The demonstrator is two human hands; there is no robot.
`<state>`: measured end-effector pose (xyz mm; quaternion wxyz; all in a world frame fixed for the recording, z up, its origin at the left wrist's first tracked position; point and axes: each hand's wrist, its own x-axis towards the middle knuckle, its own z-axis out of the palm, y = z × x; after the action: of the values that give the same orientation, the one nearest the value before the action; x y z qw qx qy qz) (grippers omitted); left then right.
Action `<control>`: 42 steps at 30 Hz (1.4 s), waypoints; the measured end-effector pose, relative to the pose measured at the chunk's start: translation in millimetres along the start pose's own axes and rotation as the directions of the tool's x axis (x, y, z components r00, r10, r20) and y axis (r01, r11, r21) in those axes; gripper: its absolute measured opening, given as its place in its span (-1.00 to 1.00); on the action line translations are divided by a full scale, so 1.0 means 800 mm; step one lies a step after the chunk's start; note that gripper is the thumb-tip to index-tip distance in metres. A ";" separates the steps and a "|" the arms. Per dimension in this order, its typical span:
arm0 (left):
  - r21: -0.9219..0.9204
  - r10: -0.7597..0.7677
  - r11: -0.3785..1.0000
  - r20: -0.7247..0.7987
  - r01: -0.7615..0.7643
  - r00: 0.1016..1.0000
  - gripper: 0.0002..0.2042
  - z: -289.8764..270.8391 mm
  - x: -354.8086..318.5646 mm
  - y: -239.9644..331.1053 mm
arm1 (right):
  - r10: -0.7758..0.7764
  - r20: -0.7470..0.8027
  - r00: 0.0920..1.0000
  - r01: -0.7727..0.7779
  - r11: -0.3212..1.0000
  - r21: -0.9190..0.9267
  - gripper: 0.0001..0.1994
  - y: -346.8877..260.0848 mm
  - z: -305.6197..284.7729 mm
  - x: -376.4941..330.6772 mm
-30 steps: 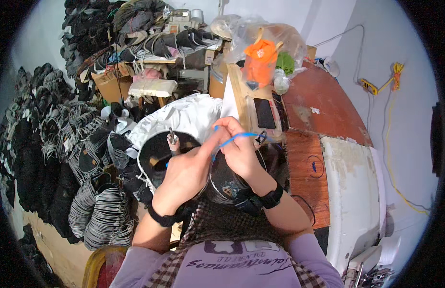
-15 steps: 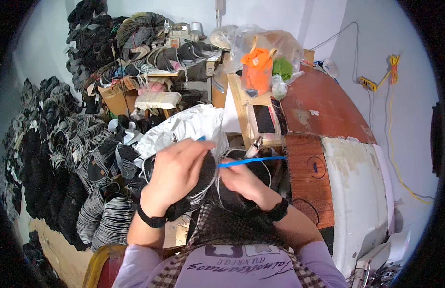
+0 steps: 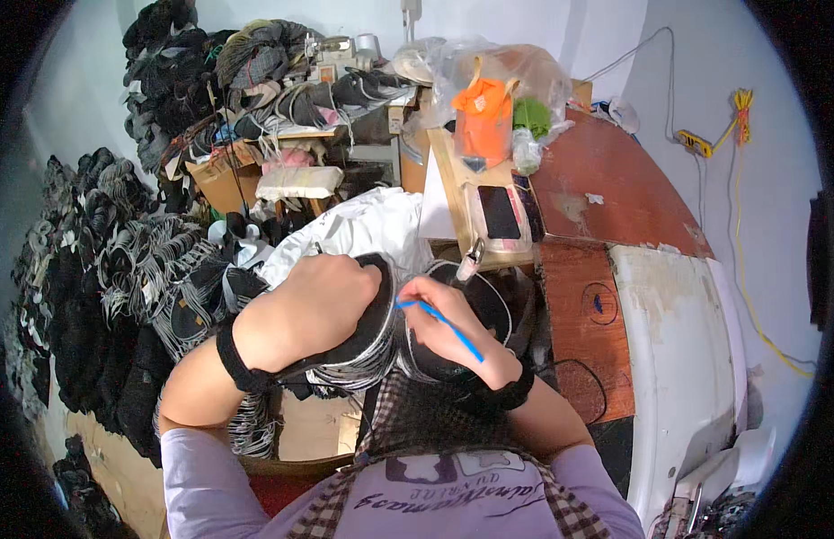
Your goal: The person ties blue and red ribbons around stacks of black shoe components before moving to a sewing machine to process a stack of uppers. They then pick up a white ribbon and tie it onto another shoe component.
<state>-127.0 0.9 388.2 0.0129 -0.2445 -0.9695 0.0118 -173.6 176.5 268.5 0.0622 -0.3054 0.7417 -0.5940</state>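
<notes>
My left hand (image 3: 309, 305) is closed at the edge of a stack of flat, black rounded pieces with pale edging (image 3: 377, 328); its fingertips curl out of sight. Just to the right, my right hand (image 3: 448, 328) pinches one end of a thin blue strip (image 3: 453, 334) beside the stack's edge. The strip's loose part lies slanting across the back of that hand toward the wrist. Under and behind the right hand is a second black bundle with pale edging (image 3: 489, 305). Both bundles rest above my checked apron (image 3: 394, 418).
A white sack (image 3: 345, 229) lies beyond my hands. Large heaps of black and grey pieces (image 3: 102, 314) fill the left. A phone (image 3: 500, 213), an orange bag (image 3: 483, 117) and a metal-tipped item (image 3: 471, 259) are ahead right. A brown tabletop (image 3: 574, 332) stands at right.
My left hand has lowered and turned over the stack, its elbow swinging out left. The blue strip, which pointed right, now slants down over my right hand.
</notes>
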 end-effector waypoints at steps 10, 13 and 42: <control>-0.212 0.066 0.966 -0.349 -0.147 0.935 -0.90 -0.042 0.014 0.012 | 0.172 -0.021 0.985 -0.147 0.896 0.420 -0.85 0.011 0.034 0.071; -0.202 0.016 0.975 -0.368 -0.096 0.930 -0.92 -0.078 0.034 -0.007 | 0.256 -0.060 0.965 -0.172 0.786 0.594 -0.79 0.005 0.014 0.073; -0.968 0.184 -0.148 0.176 0.204 0.967 -0.77 0.133 0.091 -0.157 | -0.474 0.009 0.880 0.374 0.681 -0.630 -0.94 -0.043 0.005 0.092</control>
<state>-254.0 -76.6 286.9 -0.3012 -0.1571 -0.6329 -0.6957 -218.3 130.9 318.7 -0.2377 -0.4254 0.8044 -0.3397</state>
